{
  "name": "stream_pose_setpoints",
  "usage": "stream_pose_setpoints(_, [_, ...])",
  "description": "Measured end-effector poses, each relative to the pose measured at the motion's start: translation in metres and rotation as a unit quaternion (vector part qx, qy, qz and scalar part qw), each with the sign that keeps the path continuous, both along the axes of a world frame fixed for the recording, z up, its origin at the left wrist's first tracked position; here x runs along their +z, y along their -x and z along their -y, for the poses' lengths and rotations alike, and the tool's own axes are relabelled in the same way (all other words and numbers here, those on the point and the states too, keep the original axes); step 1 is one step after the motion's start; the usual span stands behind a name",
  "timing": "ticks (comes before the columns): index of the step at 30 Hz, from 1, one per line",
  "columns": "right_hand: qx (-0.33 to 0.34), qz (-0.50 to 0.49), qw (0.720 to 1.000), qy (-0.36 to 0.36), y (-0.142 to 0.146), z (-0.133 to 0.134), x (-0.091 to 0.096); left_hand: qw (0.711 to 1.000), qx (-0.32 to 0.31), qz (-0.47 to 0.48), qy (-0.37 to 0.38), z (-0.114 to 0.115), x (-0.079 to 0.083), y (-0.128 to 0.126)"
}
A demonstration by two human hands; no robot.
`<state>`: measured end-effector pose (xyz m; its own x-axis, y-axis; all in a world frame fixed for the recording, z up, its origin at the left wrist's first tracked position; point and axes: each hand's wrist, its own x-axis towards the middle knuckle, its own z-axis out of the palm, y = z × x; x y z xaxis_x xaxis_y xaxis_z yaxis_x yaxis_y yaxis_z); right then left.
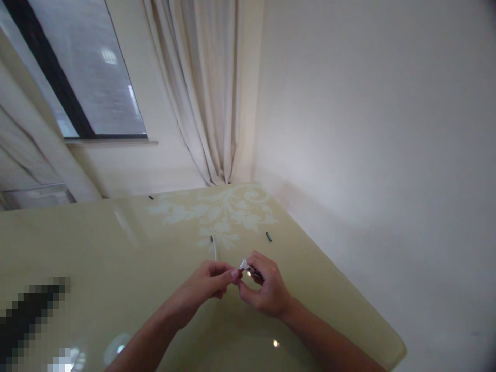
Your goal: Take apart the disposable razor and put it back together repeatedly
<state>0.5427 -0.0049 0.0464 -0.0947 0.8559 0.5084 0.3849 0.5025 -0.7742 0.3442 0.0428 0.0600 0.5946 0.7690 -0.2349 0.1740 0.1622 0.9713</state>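
Observation:
Both my hands meet over the middle of a glossy yellow-green table (96, 248). My left hand (211, 281) pinches its fingers together at a small white piece (244, 265). My right hand (265, 289) is curled around the same small piece, with something dark showing between its fingers. A thin white cable (215, 250) with a dark tip runs from behind my left hand away across the table. What exactly the small piece is I cannot make out.
A small dark stick (268, 236) lies on the table just beyond my right hand. Another tiny dark bit (151, 197) rests near the far edge. A curtain (201, 93) and a window (85, 67) stand behind; a wall runs along the table's right edge.

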Motion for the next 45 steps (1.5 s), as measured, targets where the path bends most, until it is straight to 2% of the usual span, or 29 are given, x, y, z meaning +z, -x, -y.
stream_pose_setpoints(4, [-0.002,0.037,0.999,-0.035,-0.002,0.000,-0.001,1.000,-0.003,0.000,0.021,0.000,0.000,0.002])
stream_pose_setpoints(8, [0.005,0.054,0.998,-0.045,-0.006,-0.001,-0.001,1.000,0.009,0.021,-0.005,-0.002,0.000,0.004])
stream_pose_setpoints(14, [0.060,-0.030,0.998,0.015,-0.009,0.000,0.005,0.989,0.118,0.073,-0.055,-0.006,0.005,0.007])
stream_pose_setpoints(16, [0.074,-0.037,0.996,0.027,-0.007,0.001,0.006,0.985,0.130,0.087,-0.068,-0.006,0.006,0.007])
stream_pose_setpoints(23, [0.072,-0.052,0.995,0.044,0.000,0.003,0.002,0.986,0.109,0.099,-0.076,-0.004,0.007,0.005])
stream_pose_setpoints(35, [0.085,-0.059,0.995,0.009,0.000,0.001,0.001,0.984,0.115,0.111,-0.075,0.000,0.013,0.002])
stream_pose_setpoints(45, [0.107,-0.059,0.991,0.048,0.000,0.004,0.006,0.979,0.124,0.081,-0.139,0.003,0.019,0.007])
